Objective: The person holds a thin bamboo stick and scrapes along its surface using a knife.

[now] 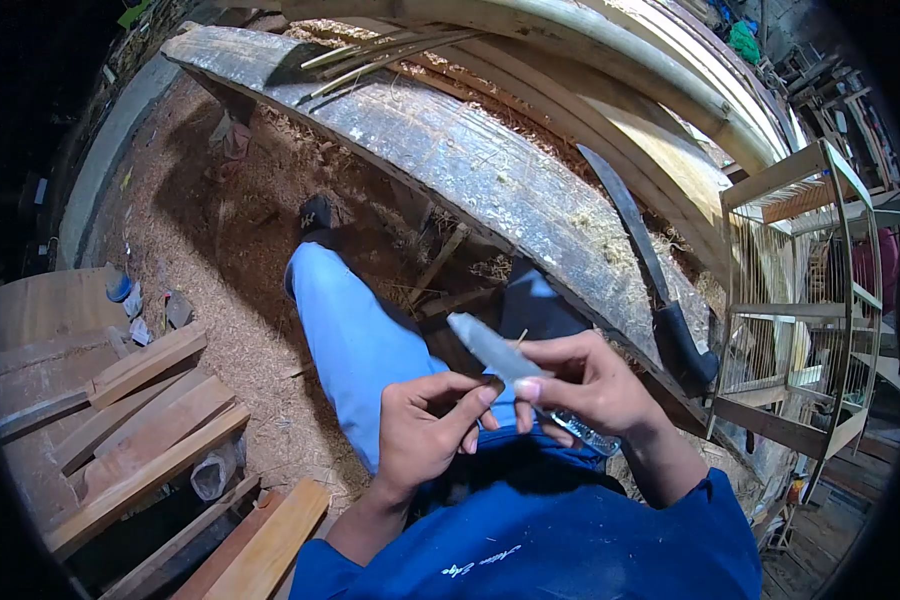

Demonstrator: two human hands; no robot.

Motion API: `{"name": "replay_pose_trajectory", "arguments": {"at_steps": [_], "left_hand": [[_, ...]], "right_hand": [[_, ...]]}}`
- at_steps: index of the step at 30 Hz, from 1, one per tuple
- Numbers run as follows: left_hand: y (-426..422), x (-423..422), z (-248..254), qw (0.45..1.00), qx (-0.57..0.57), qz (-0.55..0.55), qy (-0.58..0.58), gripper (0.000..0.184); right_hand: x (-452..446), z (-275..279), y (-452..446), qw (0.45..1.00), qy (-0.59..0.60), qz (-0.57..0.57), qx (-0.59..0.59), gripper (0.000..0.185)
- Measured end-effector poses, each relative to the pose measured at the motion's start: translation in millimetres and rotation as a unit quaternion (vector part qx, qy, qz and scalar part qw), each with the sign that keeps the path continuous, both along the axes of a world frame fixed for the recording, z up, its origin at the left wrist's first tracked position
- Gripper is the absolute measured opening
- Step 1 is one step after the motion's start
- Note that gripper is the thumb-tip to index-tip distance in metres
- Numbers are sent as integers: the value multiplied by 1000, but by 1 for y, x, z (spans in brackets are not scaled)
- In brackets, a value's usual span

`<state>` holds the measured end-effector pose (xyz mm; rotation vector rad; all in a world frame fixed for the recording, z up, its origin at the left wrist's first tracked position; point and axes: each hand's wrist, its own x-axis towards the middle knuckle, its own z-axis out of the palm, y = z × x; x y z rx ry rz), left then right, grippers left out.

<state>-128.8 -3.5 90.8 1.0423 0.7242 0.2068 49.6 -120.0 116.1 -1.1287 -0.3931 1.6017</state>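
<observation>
I see a thin-barred wooden cage (770,424); the right hand (598,385) curls its fingers round a metal knife (495,352), the left hand (422,428) pinches a small dark piece (495,382).

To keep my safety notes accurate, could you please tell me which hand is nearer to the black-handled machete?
Right. The right hand, holding a knife, is left of the black-handled machete, not touching it; the left hand is farther left, beyond the right hand.
</observation>
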Motion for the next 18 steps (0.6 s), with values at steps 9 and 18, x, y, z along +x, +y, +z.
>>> {"name": "replay_pose_trajectory", "arguments": {"at_steps": [9, 18], "left_hand": [[2, -2, 0, 1000, 1, -3, -8, 13], [-1, 0, 7, 999, 32, -2, 38, 12]], "right_hand": [[-1, 1, 3, 1000, 16, 9, 0, 44], [6, 0, -4, 1000, 12, -18, 2, 43]]}}
